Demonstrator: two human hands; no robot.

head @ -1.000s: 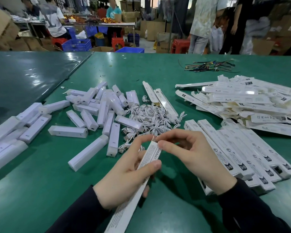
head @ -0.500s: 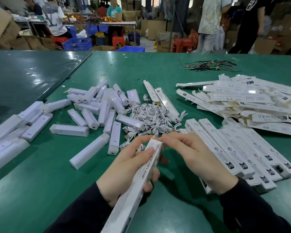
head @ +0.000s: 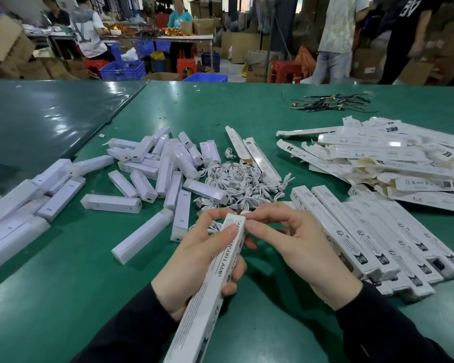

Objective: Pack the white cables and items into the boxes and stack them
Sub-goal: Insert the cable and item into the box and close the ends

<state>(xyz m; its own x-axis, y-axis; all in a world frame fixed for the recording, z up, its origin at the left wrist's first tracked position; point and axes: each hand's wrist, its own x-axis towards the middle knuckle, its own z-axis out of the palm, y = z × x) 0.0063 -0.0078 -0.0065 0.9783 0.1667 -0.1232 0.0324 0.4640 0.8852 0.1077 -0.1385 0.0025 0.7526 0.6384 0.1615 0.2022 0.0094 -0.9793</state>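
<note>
Head view: left hand (head: pixel 194 260) is gripping the box (head: pixel 215 279) steady while right hand (head: pixel 294 247) is pinching its end flap; tucking squarely should avoid creasing.

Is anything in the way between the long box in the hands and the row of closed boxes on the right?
Nothing visible: only bare green table lies between the long white cardboard box and the row of closed white boxes.

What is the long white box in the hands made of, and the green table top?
The long white printed box looks like thin matte cardboard: sharp folded edges, printed lettering. The green table top looks like a smooth, slightly glossy sheet, perhaps vinyl or rubber, since it reflects the ceiling lights; which one is hard to tell.
</note>
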